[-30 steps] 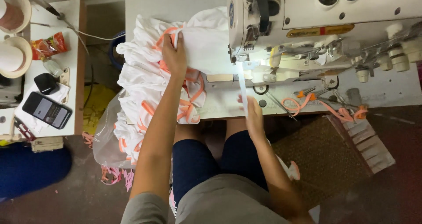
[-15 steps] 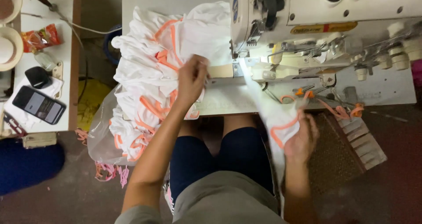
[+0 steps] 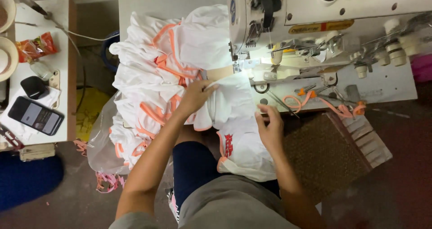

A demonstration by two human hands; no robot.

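Two hands are working one white cloth piece with orange trim (image 3: 238, 134) at the white bench (image 3: 148, 4). Beside it, the cream industrial sewing machine (image 3: 324, 13) is standing with its lamp lit. Left hand (image 3: 195, 96) is pinching the piece's top edge near the needle; right hand (image 3: 270, 127) is gripping its side, piece draping into the lap. Feeding step, judging by this; next move calls for aligning the edge under the presser foot.
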